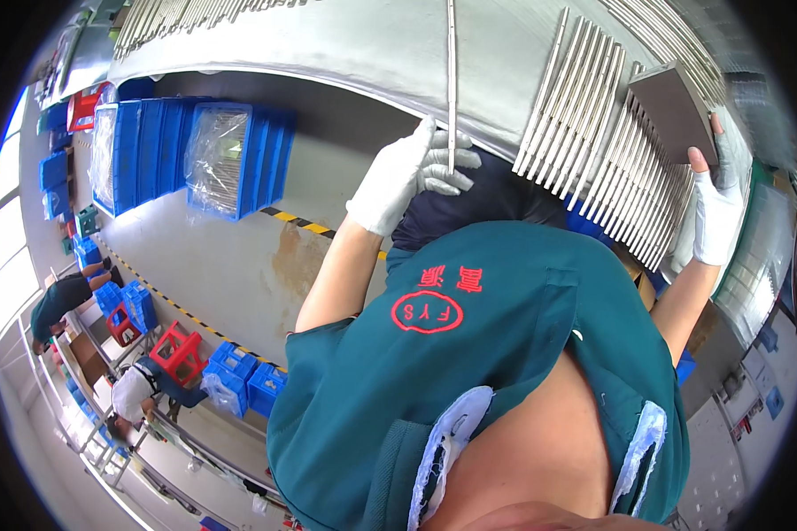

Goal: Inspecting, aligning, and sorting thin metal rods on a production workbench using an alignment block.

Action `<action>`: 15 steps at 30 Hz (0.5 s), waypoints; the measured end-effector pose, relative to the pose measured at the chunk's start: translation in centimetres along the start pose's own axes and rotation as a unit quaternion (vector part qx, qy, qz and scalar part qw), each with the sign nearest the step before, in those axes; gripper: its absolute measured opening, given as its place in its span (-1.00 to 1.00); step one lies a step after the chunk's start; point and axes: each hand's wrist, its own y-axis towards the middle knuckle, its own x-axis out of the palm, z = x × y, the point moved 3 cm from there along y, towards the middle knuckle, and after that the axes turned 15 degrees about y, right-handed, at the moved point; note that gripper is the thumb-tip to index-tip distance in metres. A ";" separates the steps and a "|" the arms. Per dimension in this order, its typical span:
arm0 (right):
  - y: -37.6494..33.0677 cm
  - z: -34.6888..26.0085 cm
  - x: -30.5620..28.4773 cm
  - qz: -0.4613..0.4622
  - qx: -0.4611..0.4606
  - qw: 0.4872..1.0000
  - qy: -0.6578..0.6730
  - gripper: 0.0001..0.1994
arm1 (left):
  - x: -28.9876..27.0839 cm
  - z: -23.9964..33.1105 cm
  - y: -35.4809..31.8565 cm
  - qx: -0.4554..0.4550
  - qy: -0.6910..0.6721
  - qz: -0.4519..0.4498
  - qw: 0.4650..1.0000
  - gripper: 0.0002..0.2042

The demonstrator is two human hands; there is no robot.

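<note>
My left hand [416,174], in a white glove, is at the table's front edge. Its fingers curl under the near end of a slim metal rod [452,80], which points away from me over the table. On the right, my gloved right hand [720,199], two fingertips bare, grips the near end of a dark grey-brown rectangular block [675,104]. That block stands tilted against a row of metal rods [642,177], partly covering them. Left of it lies another row of similar rods [571,102], side by side.
The pale tabletop [354,44] bears more rods [195,22] at the far left. Blue crates [266,164] with plastic-wrapped contents stand on the floor at left, near yellow-black floor tape [305,223]. Farther off are a red stool [179,354] and two other people [137,394].
</note>
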 end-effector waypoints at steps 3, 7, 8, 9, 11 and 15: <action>-0.2 0.0 0.2 0.000 0.000 1.000 0.000 -0.48 | 0.1 -0.3 0.2 -0.004 -0.019 0.012 1.000 -0.37; -0.2 -0.2 -0.2 -0.003 -0.016 1.000 -0.008 -0.48 | -0.9 -0.4 0.2 0.068 0.091 0.037 0.993 -0.51; -0.2 -0.4 -0.3 0.000 -0.019 1.000 -0.013 -0.48 | -0.7 -0.7 0.3 0.071 0.092 0.036 0.993 -0.51; -0.2 -0.5 -0.6 0.003 -0.022 1.000 -0.014 -0.48 | -1.1 -0.4 -0.1 0.149 0.261 0.202 0.932 -0.58; -0.1 -0.1 -0.9 -0.015 -0.035 0.997 -0.069 -0.47 | -0.9 0.4 -0.8 0.308 0.456 0.383 0.742 -0.61; 0.1 -0.2 0.4 0.003 0.027 0.999 0.037 -0.48 | 0.2 3.8 -0.4 0.443 0.609 0.353 0.555 -0.62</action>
